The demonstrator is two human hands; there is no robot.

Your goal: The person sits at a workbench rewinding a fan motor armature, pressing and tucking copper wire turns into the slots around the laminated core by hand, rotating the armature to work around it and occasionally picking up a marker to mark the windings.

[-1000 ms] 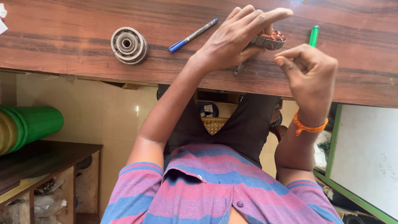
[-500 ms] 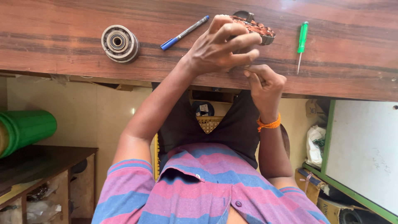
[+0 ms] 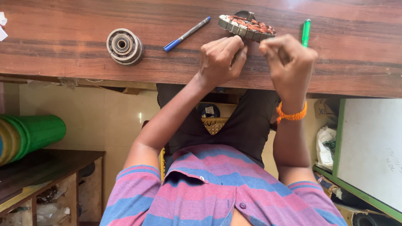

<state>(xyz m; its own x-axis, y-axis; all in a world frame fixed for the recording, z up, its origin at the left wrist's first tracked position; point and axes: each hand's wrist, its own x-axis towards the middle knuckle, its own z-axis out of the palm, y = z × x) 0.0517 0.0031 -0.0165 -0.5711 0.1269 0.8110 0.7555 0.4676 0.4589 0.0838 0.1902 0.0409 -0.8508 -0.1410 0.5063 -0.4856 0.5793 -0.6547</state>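
Observation:
A round motor stator (image 3: 247, 26) with copper windings lies on the wooden table (image 3: 63, 58), tilted toward me. My left hand (image 3: 220, 58) is curled into a fist just below the stator's near rim, knuckles touching it. My right hand (image 3: 289, 62), with an orange band at the wrist, is closed with fingertips pinched together beside the stator's right end. Whether anything thin sits between the fingers is hidden. A blue pen (image 3: 186, 34) lies left of the stator, and a green-handled tool (image 3: 306, 32) lies right of it.
A round metal bearing-like part (image 3: 124, 45) rests on the table's left. Below the table edge are my dark trousers, a yellow basket (image 3: 214, 124), a green roll (image 3: 33, 134) on a low shelf at left, and a green-framed white board (image 3: 368, 146) at right.
My left hand has come off the top of the stator and curled into a fist at its near rim. My right hand has risen to the stator's right end.

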